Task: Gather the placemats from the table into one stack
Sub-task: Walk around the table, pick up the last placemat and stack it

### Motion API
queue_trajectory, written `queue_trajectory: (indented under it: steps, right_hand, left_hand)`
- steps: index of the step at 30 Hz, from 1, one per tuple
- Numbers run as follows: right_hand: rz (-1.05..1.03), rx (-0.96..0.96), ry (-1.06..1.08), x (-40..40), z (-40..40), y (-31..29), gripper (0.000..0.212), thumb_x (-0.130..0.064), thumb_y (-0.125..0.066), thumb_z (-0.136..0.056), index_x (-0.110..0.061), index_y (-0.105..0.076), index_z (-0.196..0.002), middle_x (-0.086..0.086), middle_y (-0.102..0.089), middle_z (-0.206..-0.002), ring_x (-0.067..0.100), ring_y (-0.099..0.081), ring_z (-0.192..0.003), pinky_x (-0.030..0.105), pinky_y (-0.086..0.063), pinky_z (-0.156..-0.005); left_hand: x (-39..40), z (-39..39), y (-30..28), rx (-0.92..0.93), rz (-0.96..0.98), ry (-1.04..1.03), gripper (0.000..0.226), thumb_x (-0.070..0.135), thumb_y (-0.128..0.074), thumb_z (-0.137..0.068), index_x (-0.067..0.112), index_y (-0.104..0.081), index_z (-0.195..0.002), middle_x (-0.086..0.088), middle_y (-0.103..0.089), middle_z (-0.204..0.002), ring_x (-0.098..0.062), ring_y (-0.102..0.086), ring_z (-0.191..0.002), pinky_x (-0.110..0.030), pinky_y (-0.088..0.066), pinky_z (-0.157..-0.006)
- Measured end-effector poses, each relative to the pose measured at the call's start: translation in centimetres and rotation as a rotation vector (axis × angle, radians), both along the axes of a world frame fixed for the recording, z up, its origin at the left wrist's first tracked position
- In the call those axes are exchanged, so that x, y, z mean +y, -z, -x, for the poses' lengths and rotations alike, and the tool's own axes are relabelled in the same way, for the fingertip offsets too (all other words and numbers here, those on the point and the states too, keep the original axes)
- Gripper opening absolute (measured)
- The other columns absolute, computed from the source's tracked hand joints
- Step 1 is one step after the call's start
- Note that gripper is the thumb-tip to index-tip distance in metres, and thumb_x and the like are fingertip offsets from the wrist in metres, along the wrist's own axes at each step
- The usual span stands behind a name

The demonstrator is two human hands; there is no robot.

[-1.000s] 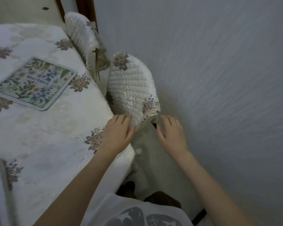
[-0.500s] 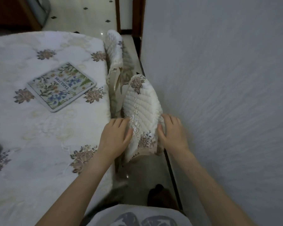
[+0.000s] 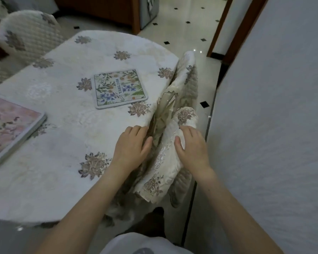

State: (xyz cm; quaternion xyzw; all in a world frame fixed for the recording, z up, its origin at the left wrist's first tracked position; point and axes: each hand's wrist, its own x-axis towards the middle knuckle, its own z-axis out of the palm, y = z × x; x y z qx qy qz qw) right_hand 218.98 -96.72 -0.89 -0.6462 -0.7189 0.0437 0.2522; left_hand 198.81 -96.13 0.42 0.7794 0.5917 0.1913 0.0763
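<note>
A green-and-blue floral placemat lies flat near the right edge of the round table. At the table's left edge lies a pink floral placemat, partly cut off by the frame. Both of my hands grip the quilted white back of a chair pushed against the table's right side. My left hand is on the side facing the table, touching the tablecloth edge. On the wall side, my right hand clasps the top of the cover. Neither hand touches a placemat.
A second covered chair stands just beyond the one I hold. A third chair is at the far left. A white wall runs close on the right, leaving a narrow strip of tiled floor. A wooden door frame is behind.
The view has swung left, so more of the table and the pink placemat show. The chair in my hands now sits tight against the table edge. Both hands stay on it.
</note>
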Motion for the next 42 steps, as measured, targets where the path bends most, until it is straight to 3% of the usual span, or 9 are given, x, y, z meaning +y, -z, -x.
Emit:
queue_trajectory:
  steps: [10,14,18,27,42]
  right_hand:
    - [0.050,-0.036,-0.282,12.8,1.1,2.4,0.038,-0.030,-0.045,-0.091,-0.009,-0.057,-0.121,0.006,-0.063,-0.115,0.024,-0.057,-0.105,0.036,-0.046,-0.091]
    - [0.046,-0.078,-0.393,16.8,2.0,2.0,0.038,-0.030,-0.046,-0.091,-0.008,-0.058,-0.120,0.007,-0.064,-0.112,0.024,-0.058,-0.102,0.037,-0.050,-0.087]
    - [0.068,-0.083,-0.497,20.8,3.2,1.3,0.038,-0.026,-0.050,-0.091,-0.005,-0.057,-0.122,0.011,-0.063,-0.114,0.028,-0.057,-0.105,0.043,-0.050,-0.088]
    - [0.063,-0.084,-0.744,31.2,5.7,1.0,0.039,-0.027,-0.048,-0.094,-0.007,-0.054,-0.126,0.011,-0.061,-0.121,0.029,-0.054,-0.110,0.040,-0.047,-0.091]
    - [0.126,-0.089,-1.079,45.0,6.8,3.8,0.036,-0.022,-0.049,-0.094,-0.004,-0.056,-0.123,0.012,-0.062,-0.119,0.030,-0.055,-0.111,0.037,-0.046,-0.089]
  left_hand:
    - [6.9,0.0,4.0,-0.056,0.094,-0.276,0.040,0.035,-0.042,-0.096,0.010,-0.056,-0.124,-0.006,-0.063,-0.114,-0.028,-0.054,-0.100,-0.039,-0.047,-0.083]
    - [9.2,0.6,3.3,-0.051,0.100,-0.342,0.048,0.038,-0.034,-0.095,0.008,-0.057,-0.124,-0.008,-0.064,-0.113,-0.029,-0.055,-0.099,-0.041,-0.048,-0.081]
    - [11.4,1.5,2.4,-0.035,0.074,-0.425,0.039,0.031,-0.045,-0.095,0.006,-0.058,-0.122,-0.010,-0.065,-0.110,-0.030,-0.056,-0.096,-0.040,-0.047,-0.079]
    - [17.3,0.9,1.8,0.044,0.065,-0.602,0.043,0.036,-0.038,-0.094,0.007,-0.058,-0.119,-0.008,-0.064,-0.108,-0.029,-0.056,-0.091,-0.041,-0.049,-0.073]
    - [27.1,-3.2,4.1,-0.032,0.144,-0.977,0.041,0.033,-0.040,-0.097,0.010,-0.052,-0.129,-0.007,-0.061,-0.120,-0.027,-0.052,-0.104,-0.037,-0.044,-0.083]
